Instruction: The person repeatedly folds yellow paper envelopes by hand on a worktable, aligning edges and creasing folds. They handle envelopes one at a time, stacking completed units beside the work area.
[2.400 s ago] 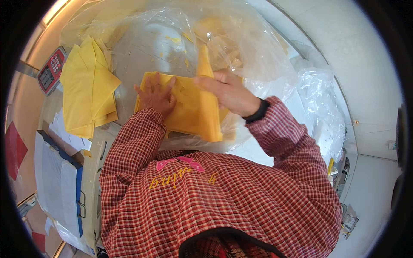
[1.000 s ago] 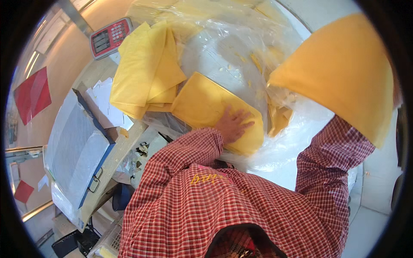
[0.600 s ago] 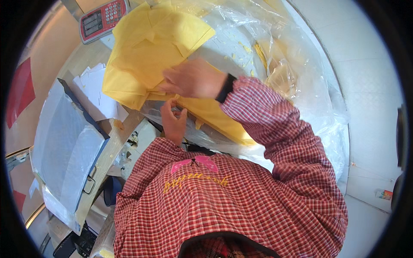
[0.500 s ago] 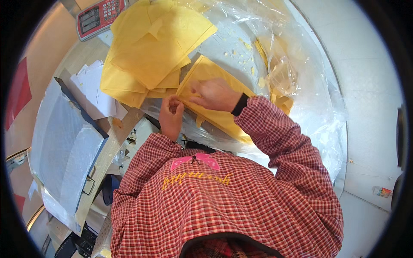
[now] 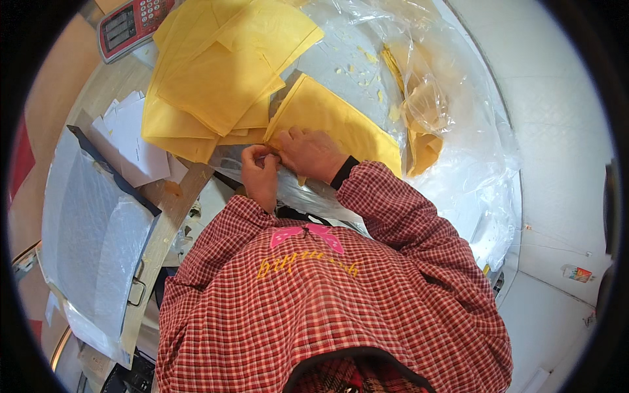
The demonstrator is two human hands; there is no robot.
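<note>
A yellow padded envelope (image 5: 341, 121) lies flat on clear plastic sheeting in front of me. My right hand (image 5: 311, 152) presses on its near corner, fingers curled over the edge. My left hand (image 5: 260, 175) meets it there, fingertips pinching at the same near edge of the envelope. A stack of several more yellow envelopes (image 5: 216, 78) is piled to the upper left, just beyond my hands. My red checked sleeves come up from below.
A red-and-grey scale or calculator (image 5: 131, 23) sits at the far left top. White papers (image 5: 134, 147) and a large clear bag on a dark board (image 5: 92, 229) lie left. Crumpled clear plastic (image 5: 472, 164) holding more yellow envelopes (image 5: 419, 124) spreads right.
My right hand carried an envelope over to the left pile, dropped it there, then came back down onto the near envelope. My left hand slid to that envelope's near edge.
</note>
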